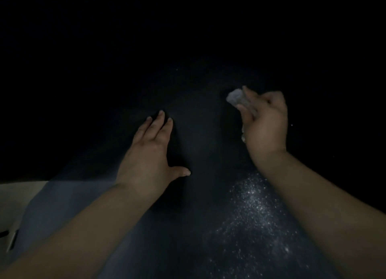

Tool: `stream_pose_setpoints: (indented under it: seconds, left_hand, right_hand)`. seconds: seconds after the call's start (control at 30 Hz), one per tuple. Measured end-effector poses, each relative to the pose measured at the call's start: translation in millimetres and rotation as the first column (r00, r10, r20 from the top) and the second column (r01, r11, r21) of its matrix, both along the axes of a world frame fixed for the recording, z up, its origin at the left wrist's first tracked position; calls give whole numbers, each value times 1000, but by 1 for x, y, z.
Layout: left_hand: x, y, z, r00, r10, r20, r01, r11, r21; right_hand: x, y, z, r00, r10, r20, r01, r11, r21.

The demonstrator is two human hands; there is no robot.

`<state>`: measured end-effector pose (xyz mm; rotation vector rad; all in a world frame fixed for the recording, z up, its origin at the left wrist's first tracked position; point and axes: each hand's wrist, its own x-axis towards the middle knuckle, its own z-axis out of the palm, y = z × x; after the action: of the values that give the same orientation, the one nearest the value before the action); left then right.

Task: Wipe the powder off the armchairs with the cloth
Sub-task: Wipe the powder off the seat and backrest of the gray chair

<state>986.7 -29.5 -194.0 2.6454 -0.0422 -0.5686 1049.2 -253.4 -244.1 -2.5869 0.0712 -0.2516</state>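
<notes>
The left hand [153, 153] lies flat, fingers straight, on the dark armchair [200, 136]. The right hand [264, 120] grips a bunched pale cloth [236, 97] above it. White powder [250, 207] speckles the fabric nearer the camera.

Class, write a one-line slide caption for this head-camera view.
Right hand holds a cloth above powder on dark upholstery; left hand rests flat.

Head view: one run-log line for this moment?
left hand: flat on dark armchair fabric | right hand: grips crumpled pale cloth | white powder: near, unwiped
</notes>
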Motion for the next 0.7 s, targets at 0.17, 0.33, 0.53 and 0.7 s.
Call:
stream_pose_setpoints:
  seconds: [0.17,0.33,0.53,0.7]
  left_hand:
    - [3,-2,0,1000,-12,7,12,1000,24]
    - [4,0,-2,1000,-6,17,5,1000,15]
    - [4,-1,-5,1000,26,3,-26,1000,-4]
    - [4,-1,-6,1000,24,-5,-24,1000,-9]
  right_hand:
    - [-28,46,2,975,224,3,-222,964,148]
    - [41,44,10,998,-12,-54,24,972,234]
    - [8,49,-3,995,-97,10,95,991,94]
    - [59,73,-1,998,17,-58,-9,990,140]
